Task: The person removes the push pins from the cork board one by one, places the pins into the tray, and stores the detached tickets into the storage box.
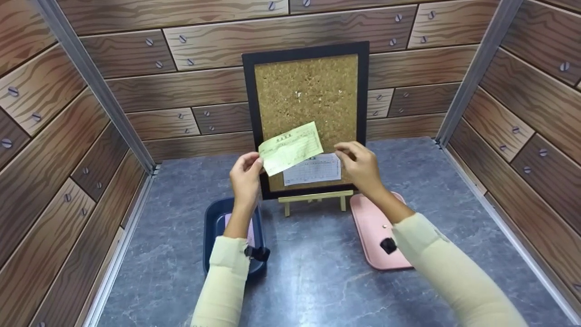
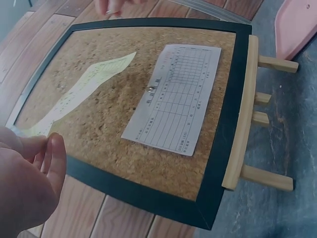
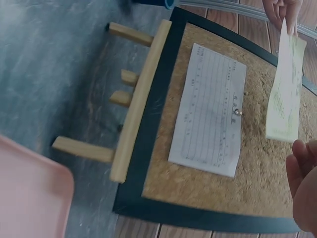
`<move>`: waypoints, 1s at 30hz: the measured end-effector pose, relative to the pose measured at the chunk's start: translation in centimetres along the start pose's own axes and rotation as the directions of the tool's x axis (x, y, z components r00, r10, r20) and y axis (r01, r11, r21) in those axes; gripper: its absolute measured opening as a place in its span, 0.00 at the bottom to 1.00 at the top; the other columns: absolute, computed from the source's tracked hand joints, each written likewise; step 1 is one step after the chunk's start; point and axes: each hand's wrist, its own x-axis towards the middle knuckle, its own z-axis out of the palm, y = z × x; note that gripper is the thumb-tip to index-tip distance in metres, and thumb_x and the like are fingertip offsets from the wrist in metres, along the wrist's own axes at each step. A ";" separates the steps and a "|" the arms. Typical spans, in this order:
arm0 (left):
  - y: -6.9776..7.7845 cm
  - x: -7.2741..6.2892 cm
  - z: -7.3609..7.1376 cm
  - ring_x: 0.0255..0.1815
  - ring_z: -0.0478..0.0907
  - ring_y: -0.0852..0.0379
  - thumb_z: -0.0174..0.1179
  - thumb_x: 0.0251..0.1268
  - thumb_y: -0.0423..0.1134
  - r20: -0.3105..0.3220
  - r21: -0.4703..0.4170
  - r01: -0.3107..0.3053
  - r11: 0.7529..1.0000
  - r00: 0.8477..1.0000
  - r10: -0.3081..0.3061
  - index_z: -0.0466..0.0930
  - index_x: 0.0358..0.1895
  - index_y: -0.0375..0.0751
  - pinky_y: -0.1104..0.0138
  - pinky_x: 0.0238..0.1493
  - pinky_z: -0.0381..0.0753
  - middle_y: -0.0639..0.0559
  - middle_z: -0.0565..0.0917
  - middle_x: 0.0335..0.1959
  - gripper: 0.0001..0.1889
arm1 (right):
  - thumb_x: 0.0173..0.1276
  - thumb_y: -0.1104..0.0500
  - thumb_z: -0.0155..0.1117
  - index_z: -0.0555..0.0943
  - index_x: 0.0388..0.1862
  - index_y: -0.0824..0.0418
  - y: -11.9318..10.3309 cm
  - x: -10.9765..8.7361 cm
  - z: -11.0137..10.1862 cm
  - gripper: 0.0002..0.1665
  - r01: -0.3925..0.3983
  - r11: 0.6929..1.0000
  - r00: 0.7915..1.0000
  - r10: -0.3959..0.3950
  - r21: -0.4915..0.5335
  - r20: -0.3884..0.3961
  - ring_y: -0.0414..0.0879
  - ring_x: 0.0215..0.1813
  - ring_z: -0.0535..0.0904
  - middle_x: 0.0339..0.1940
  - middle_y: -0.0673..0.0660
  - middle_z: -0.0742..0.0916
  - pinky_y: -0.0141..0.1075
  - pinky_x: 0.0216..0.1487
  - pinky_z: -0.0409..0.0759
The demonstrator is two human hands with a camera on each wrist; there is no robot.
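Note:
My left hand [image 1: 246, 175] pinches a yellow-green printed slip [image 1: 291, 149] by its left end, holding it tilted in front of the corkboard [image 1: 304, 91]. To the right of the slip, my right hand [image 1: 361, 165] has its thumb and fingertips together; a small shiny push pin [image 2: 115, 13] glints at them in the left wrist view. Low on the cork hangs a white printed form [image 1: 313, 170], fixed by a metallic push pin [image 3: 238, 112] near its top edge. The slip overlaps the form's upper left part in the head view.
A small wooden easel [image 1: 315, 196] supports the black-framed board. At left stands a blue tray [image 1: 211, 227] with a pinkish paper [image 1: 250, 234] inside, partly under my left forearm. A pink tray [image 1: 370, 245] at right holds a small gold pin [image 1: 385, 226]. Wood-patterned walls surround the grey tabletop.

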 end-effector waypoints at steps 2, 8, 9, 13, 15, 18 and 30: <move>0.1 -0.5 -0.6 0.33 0.81 0.60 0.61 0.65 0.23 -0.008 -0.011 0.009 1.000 1.000 -0.009 0.81 0.46 0.24 0.63 0.41 0.87 0.45 0.84 0.35 0.08 | 0.63 0.71 0.70 0.87 0.41 0.67 0.2 -0.6 -0.8 0.07 -0.005 1.000 1.000 0.005 -0.013 -0.011 0.38 0.28 0.77 0.32 0.59 0.87 0.22 0.32 0.74; 0.0 -2.4 -2.7 0.35 0.82 0.59 0.62 0.65 0.23 -0.038 -0.025 0.026 0.999 0.999 -0.027 0.80 0.47 0.24 0.67 0.42 0.86 0.45 0.84 0.36 0.09 | 0.65 0.70 0.70 0.88 0.41 0.68 1.0 -2.3 -2.7 0.07 -0.092 0.996 0.995 0.092 0.003 -0.031 0.35 0.27 0.77 0.34 0.60 0.88 0.20 0.30 0.75; -0.1 -2.8 -3.0 0.36 0.82 0.59 0.62 0.65 0.23 -0.040 -0.026 0.027 0.999 0.999 -0.028 0.80 0.47 0.24 0.66 0.43 0.86 0.45 0.84 0.36 0.09 | 0.65 0.70 0.69 0.87 0.42 0.68 1.2 -2.6 -3.0 0.07 -0.112 0.994 0.993 0.112 0.013 -0.034 0.34 0.25 0.77 0.34 0.61 0.88 0.20 0.28 0.75; -0.3 -3.9 -4.3 0.36 0.83 0.58 0.61 0.65 0.22 -0.055 -0.038 0.026 0.999 0.998 -0.028 0.79 0.47 0.22 0.64 0.44 0.87 0.44 0.84 0.36 0.09 | 0.64 0.71 0.69 0.87 0.42 0.70 1.8 -3.8 -4.0 0.08 -0.167 0.986 0.985 0.167 0.004 -0.049 0.34 0.22 0.77 0.34 0.62 0.88 0.19 0.25 0.74; -0.5 -4.5 -5.0 0.36 0.83 0.58 0.61 0.65 0.22 -0.065 -0.043 0.029 0.999 0.997 -0.032 0.79 0.48 0.22 0.64 0.44 0.87 0.44 0.83 0.36 0.10 | 0.63 0.73 0.69 0.87 0.41 0.71 1.8 -4.4 -4.3 0.08 -0.171 0.985 0.983 0.170 -0.016 -0.063 0.39 0.21 0.78 0.33 0.63 0.87 0.19 0.25 0.73; -0.6 -5.4 -6.2 0.37 0.83 0.57 0.60 0.66 0.22 -0.084 -0.043 0.033 0.999 0.996 -0.036 0.79 0.48 0.22 0.64 0.44 0.87 0.43 0.83 0.36 0.10 | 0.62 0.75 0.69 0.86 0.40 0.73 1.2 -5.2 -4.8 0.07 -0.168 0.985 0.983 0.164 -0.047 -0.085 0.45 0.21 0.77 0.31 0.65 0.86 0.18 0.25 0.71; -1.6 -8.6 -11.0 0.38 0.83 0.57 0.60 0.68 0.25 -0.147 -0.040 0.058 0.998 0.987 -0.063 0.76 0.53 0.20 0.64 0.45 0.87 0.44 0.81 0.37 0.13 | 0.65 0.70 0.69 0.87 0.43 0.68 5.2 -10.7 -6.7 0.08 -0.340 0.938 0.940 0.336 -0.073 -0.058 0.46 0.23 0.81 0.34 0.60 0.87 0.23 0.24 0.74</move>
